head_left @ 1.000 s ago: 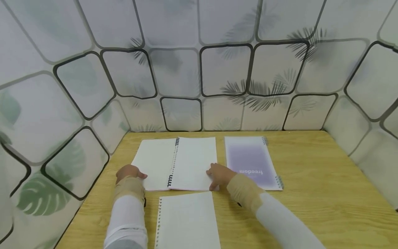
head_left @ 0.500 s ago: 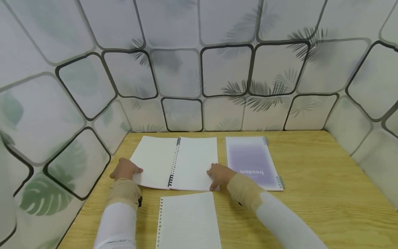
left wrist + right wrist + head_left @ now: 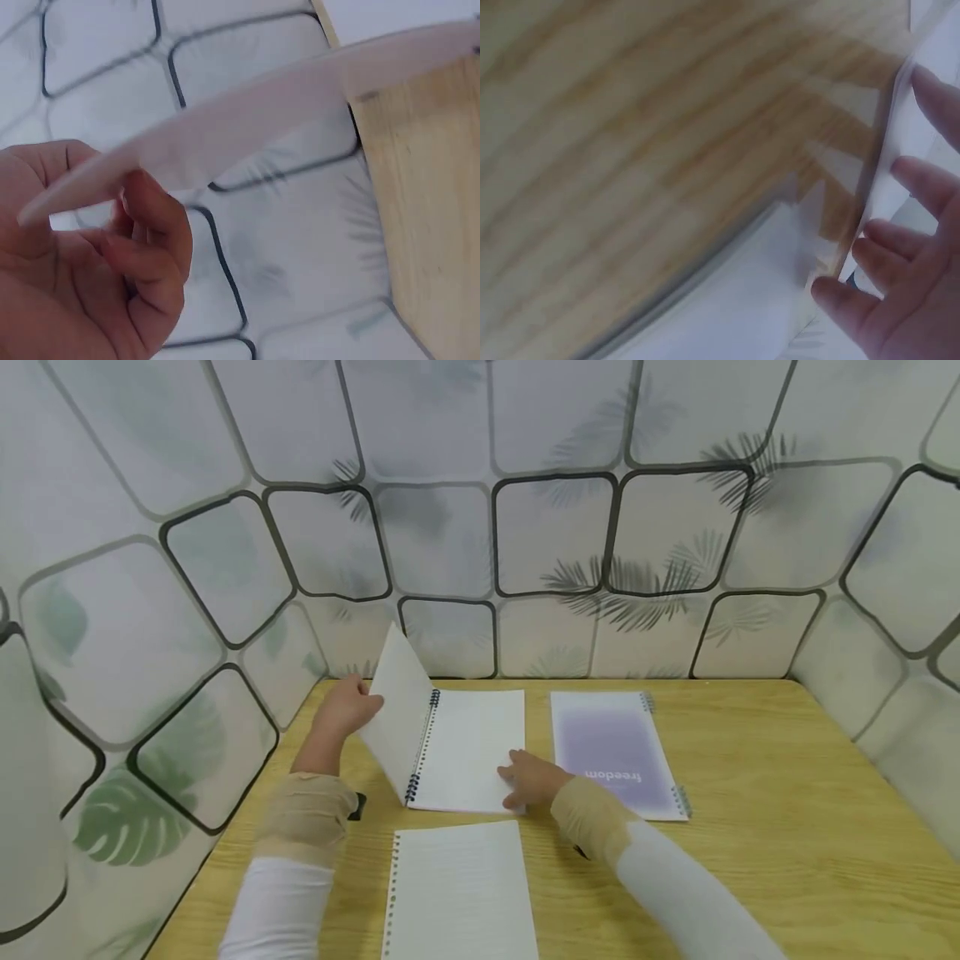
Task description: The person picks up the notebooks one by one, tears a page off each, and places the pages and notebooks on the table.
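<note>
Left wrist: blurred leaf (image 3: 255,120), apparently within left grip (image 3: 97,277)

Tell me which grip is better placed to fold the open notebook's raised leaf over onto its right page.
Probably the left grip: it holds the raised leaf by its outer edge. The right grip rests at the outer edge of the right page.

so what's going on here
A person has a spiral notebook open on the wooden table. The left hand holds its left side up at a slant, while the right hand rests at the outer edge of the flat right side. A sheet with holes lies nearer the person, and a closed purple notebook lies to the right.
</note>
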The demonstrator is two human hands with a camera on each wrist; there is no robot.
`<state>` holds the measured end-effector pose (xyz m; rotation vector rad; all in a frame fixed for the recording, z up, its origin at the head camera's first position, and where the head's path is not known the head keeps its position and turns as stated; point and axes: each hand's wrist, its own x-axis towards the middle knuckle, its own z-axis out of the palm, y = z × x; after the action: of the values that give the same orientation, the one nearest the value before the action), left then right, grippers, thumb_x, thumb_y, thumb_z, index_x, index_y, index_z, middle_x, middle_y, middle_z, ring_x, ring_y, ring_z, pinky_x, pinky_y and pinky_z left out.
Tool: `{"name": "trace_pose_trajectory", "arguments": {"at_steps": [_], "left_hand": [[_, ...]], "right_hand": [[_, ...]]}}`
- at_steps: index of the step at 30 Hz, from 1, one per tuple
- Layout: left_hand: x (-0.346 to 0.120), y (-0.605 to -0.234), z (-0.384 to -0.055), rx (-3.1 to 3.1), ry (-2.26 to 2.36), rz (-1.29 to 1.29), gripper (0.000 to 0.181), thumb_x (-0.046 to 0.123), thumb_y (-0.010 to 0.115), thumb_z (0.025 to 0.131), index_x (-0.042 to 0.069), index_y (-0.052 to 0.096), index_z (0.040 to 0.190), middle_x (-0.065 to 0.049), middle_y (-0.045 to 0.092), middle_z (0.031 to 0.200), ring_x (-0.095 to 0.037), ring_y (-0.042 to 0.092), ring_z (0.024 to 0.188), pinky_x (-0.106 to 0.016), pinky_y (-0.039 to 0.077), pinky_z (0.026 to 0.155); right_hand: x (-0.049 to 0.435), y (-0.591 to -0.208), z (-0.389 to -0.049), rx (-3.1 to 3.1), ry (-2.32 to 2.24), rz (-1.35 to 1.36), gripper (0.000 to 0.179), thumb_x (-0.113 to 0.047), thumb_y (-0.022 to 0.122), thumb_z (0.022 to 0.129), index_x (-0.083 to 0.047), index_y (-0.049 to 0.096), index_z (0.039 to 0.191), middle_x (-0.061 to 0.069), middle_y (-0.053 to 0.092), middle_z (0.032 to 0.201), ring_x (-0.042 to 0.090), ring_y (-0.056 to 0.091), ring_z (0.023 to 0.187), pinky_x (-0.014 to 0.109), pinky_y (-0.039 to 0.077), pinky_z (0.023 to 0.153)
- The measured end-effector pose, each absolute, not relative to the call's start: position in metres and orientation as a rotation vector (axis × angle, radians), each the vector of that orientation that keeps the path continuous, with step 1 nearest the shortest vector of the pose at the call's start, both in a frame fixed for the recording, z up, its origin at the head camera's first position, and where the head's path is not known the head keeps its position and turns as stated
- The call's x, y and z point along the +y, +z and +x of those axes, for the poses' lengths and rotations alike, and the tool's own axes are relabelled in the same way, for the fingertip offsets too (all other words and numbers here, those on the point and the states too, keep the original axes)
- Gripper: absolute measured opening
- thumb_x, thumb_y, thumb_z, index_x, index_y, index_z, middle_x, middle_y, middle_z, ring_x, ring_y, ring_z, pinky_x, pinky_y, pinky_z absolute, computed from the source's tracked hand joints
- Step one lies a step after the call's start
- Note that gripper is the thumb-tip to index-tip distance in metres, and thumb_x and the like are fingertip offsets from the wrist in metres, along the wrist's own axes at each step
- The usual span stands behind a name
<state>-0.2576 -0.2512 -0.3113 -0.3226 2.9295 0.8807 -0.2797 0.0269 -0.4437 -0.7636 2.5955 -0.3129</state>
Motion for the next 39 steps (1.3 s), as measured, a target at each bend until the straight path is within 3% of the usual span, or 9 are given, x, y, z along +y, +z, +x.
{"name": "trace_pose_trajectory", "arguments": {"at_steps": [2,5,10,13,20,28,33,36,39], "left_hand": [[-0.234,-0.311,-0.261,2.898,0.914,-0.251,0.015,0.02,0.044,0.087,0.007,0.038,0.085,-0.005,0.038,0.077,-0.017,0.035,0.063,-0.028,0.032,0.057],[-0.207,-0.318,-0.267,2.81,1.007,-0.204,0.028,0.024,0.046,0.089,0.004,0.043,0.11,-0.01,0.05,0.094,-0.016,0.045,0.065,-0.026,0.041,0.059],[-0.162,-0.346,-0.272,2.667,1.183,-0.206,0.056,0.026,0.053,0.086,0.004,0.037,0.135,-0.02,0.053,0.123,-0.016,0.06,0.063,-0.026,0.053,0.061],[-0.141,-0.365,-0.274,2.633,1.212,-0.201,0.063,0.024,0.057,0.083,0.006,0.036,0.138,-0.02,0.051,0.129,-0.016,0.063,0.059,-0.026,0.055,0.058],[-0.103,-0.398,-0.278,2.654,1.094,-0.129,0.067,0.021,0.064,0.079,0.005,0.038,0.138,-0.019,0.055,0.125,-0.016,0.06,0.055,-0.026,0.054,0.052],[-0.084,-0.429,-0.28,2.723,0.961,-0.138,0.057,0.038,0.07,0.076,-0.001,0.054,0.114,-0.013,0.062,0.091,-0.016,0.058,0.057,-0.024,0.049,0.052],[-0.08,-0.439,-0.281,2.8,0.845,-0.153,0.041,0.037,0.069,0.077,0.002,0.058,0.095,-0.01,0.06,0.084,-0.02,0.053,0.068,-0.025,0.041,0.056],[-0.077,-0.441,-0.28,2.811,0.762,-0.152,0.039,0.032,0.07,0.076,0.002,0.056,0.098,-0.011,0.06,0.088,-0.022,0.052,0.072,-0.029,0.043,0.06],[-0.073,-0.441,-0.279,2.834,0.694,-0.154,0.045,0.03,0.073,0.074,0.0,0.056,0.104,-0.015,0.061,0.096,-0.023,0.053,0.077,-0.035,0.047,0.066]], "right_hand": [[0.028,-0.444,-0.278,2.642,-0.343,-0.745,0.063,-0.035,0.068,0.081,-0.014,0.047,0.136,0.021,0.032,0.145,0.035,0.031,0.134,0.046,0.036,0.106],[0.029,-0.447,-0.277,2.747,-0.288,-0.785,0.055,-0.039,0.071,0.077,-0.013,0.058,0.124,0.017,0.047,0.13,0.031,0.047,0.118,0.044,0.047,0.091],[0.029,-0.452,-0.274,2.822,-0.176,-0.833,0.037,-0.041,0.07,0.077,-0.013,0.067,0.101,0.011,0.06,0.121,0.027,0.054,0.115,0.057,0.035,0.102],[0.029,-0.452,-0.272,2.818,-0.145,-0.806,0.039,-0.041,0.069,0.078,-0.014,0.067,0.105,0.007,0.061,0.125,0.026,0.05,0.123,0.064,0.024,0.106],[0.033,-0.451,-0.269,2.843,-0.169,-0.753,0.041,-0.036,0.068,0.078,-0.017,0.065,0.114,0.002,0.06,0.127,0.022,0.051,0.124,0.066,0.018,0.107],[0.041,-0.45,-0.262,2.964,-0.282,-0.754,0.015,-0.03,0.072,0.072,-0.015,0.068,0.075,0.002,0.071,0.091,0.024,0.065,0.097,0.064,0.025,0.105],[0.049,-0.449,-0.262,3.022,-0.293,-0.785,0.024,-0.029,0.07,0.076,-0.017,0.06,0.057,0.001,0.069,0.083,0.023,0.065,0.086,0.063,0.03,0.103],[0.056,-0.446,-0.263,3.027,-0.28,-0.809,0.025,-0.031,0.068,0.079,-0.013,0.064,0.062,0.003,0.069,0.087,0.024,0.065,0.086,0.062,0.035,0.1],[0.065,-0.444,-0.266,3.004,-0.292,-0.775,0.025,-0.032,0.068,0.08,-0.008,0.07,0.083,0.006,0.07,0.097,0.025,0.064,0.095,0.059,0.036,0.101]]}}
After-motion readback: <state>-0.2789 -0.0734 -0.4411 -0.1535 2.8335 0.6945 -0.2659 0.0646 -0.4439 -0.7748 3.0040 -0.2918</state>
